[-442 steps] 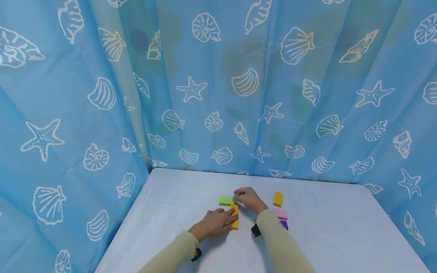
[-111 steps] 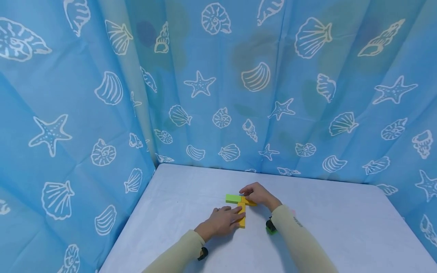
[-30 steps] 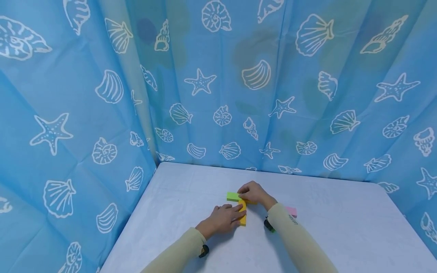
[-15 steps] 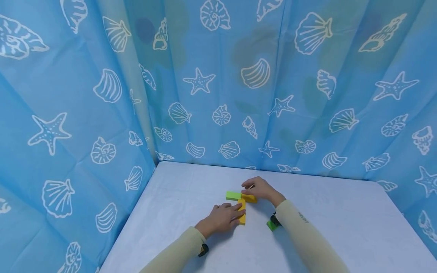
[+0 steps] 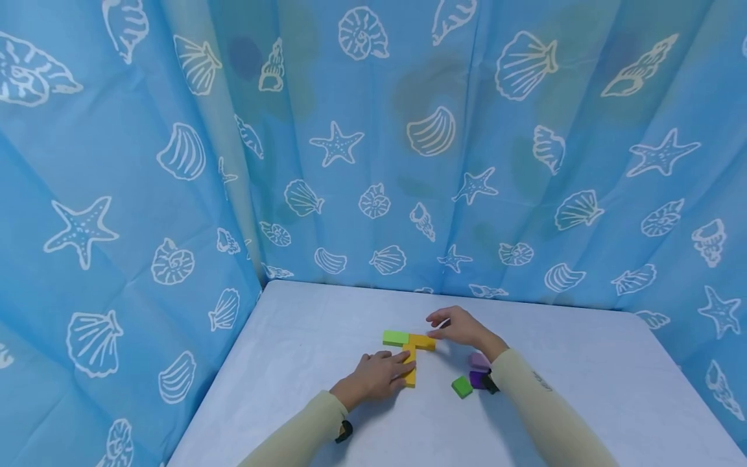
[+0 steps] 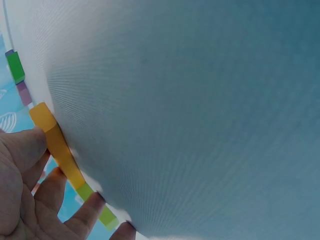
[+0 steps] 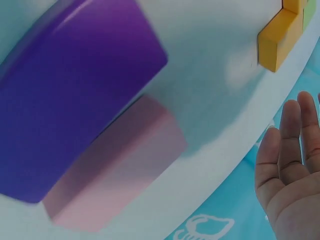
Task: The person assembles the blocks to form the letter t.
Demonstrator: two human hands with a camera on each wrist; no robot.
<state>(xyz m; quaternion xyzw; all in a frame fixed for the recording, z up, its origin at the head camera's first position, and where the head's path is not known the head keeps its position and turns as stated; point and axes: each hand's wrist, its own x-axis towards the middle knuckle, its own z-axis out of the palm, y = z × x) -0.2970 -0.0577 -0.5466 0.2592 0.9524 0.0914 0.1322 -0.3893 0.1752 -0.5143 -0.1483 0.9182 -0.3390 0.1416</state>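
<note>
On the white table, a light green block (image 5: 395, 337) and a yellow block (image 5: 423, 342) lie end to end in a row. Another yellow block (image 5: 411, 381) runs from under their meeting point toward the person, making a T shape. My left hand (image 5: 373, 376) holds this lower block, thumb at its near side and a finger across its top; the left wrist view shows the thumb against the yellow side. Just off the right end of the row hovers my right hand (image 5: 463, 326), fingers loosely extended with nothing in them, also apart from the blocks in the right wrist view.
Right of the T lie a green block (image 5: 462, 387), a purple block (image 5: 476, 379) and a pink block (image 5: 479, 360), close to the right wrist. Blue curtains (image 5: 373, 162) with shell prints rise behind the table and along its left side.
The second yellow block, once apart at the right, now adjoins the light green one. My right hand has let go of it and drawn back right; my left hand stays on the lower block.
</note>
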